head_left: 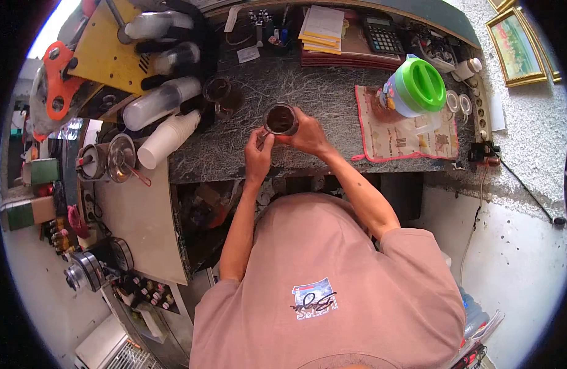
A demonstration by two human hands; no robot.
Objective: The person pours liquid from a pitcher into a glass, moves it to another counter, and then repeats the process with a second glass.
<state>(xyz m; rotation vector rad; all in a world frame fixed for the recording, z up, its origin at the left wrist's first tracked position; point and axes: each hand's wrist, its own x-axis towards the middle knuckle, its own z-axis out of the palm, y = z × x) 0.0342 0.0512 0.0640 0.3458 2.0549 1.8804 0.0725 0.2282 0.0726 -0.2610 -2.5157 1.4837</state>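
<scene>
Over the dark, scratched worktop I hold a round dark mug, its open top facing up and a dark brown inside showing. My right hand is wrapped around its right side. My left hand pinches the mug's lower left side with thumb and fingers; whether there is a handle there I cannot make out. A second dark, see-through mug stands on the worktop to the upper left, apart from my hands.
To the right, a green-lidded jug stands on a patterned cloth. Stacked paper cups and plastic cups project from the left. Metal pots sit beside them. Behind lie a calculator and envelopes.
</scene>
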